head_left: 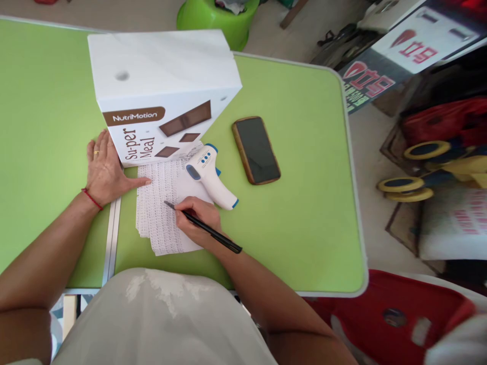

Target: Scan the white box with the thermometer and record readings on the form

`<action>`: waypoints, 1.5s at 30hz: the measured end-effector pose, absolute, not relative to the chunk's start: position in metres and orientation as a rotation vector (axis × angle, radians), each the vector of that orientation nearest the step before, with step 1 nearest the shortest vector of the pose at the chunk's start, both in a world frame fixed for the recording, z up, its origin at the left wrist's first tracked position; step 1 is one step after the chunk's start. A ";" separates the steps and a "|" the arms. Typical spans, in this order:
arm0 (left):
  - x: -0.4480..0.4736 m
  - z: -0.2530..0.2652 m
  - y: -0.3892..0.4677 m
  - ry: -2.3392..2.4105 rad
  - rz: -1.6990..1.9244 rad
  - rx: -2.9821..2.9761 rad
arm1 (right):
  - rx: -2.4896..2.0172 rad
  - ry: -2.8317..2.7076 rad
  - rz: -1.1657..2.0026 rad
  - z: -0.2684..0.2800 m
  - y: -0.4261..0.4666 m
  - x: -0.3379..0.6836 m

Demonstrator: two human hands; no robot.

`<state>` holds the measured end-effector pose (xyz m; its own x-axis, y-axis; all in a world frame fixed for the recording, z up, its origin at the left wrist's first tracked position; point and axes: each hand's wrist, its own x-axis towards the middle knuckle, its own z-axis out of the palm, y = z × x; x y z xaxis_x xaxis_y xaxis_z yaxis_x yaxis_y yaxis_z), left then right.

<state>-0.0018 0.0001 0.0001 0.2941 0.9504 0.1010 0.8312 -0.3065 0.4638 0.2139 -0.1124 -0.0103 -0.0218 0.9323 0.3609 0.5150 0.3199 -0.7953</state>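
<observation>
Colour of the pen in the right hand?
The pen is black; it shows in the head view.

Perhaps a shop or storeroom, green table [312, 218], printed white sack [449, 228], red-lettered panel [416, 50]

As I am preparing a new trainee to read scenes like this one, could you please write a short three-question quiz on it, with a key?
1. Which hand holds the black pen?
2. True or false: the phone lies on the green tabletop, apart from the written sheets.
3. Choose one. The fingers of the left hand lie beside:
A. the phone
B. the white box
C. the black pen

Key:
1. The right hand.
2. True.
3. B.
</observation>
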 end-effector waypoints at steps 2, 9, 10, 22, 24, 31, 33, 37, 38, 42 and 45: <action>-0.002 0.000 0.000 1.621 0.508 2.248 | -1.283 -1.699 0.600 -0.010 -0.112 0.214; -0.003 0.000 0.001 1.601 0.531 2.224 | -1.295 -1.693 0.641 -0.009 -0.113 0.215; -0.003 0.000 0.001 1.598 0.534 2.222 | -1.297 -1.685 0.639 -0.009 -0.113 0.215; -0.002 0.000 0.001 1.610 0.523 2.228 | -1.329 -1.614 0.663 -0.012 -0.114 0.214; -0.003 0.000 0.001 1.609 0.520 2.233 | -1.300 -1.626 0.690 -0.011 -0.113 0.215; -0.002 0.001 0.001 1.603 0.523 2.215 | -1.388 -1.609 0.661 -0.008 -0.112 0.216; -0.001 0.001 0.001 1.613 0.521 2.219 | -1.378 -1.617 0.649 -0.009 -0.112 0.216; -0.001 0.000 0.001 1.616 0.520 2.227 | -1.353 -1.635 0.587 -0.009 -0.111 0.215; -0.001 0.000 0.001 1.616 0.521 2.228 | -1.352 -1.632 0.569 -0.009 -0.111 0.215; -0.002 0.000 0.001 1.607 0.528 2.220 | -1.356 -1.618 0.548 -0.008 -0.110 0.214; -0.002 -0.001 0.002 1.594 0.533 2.218 | -1.341 -1.633 0.564 -0.007 -0.110 0.216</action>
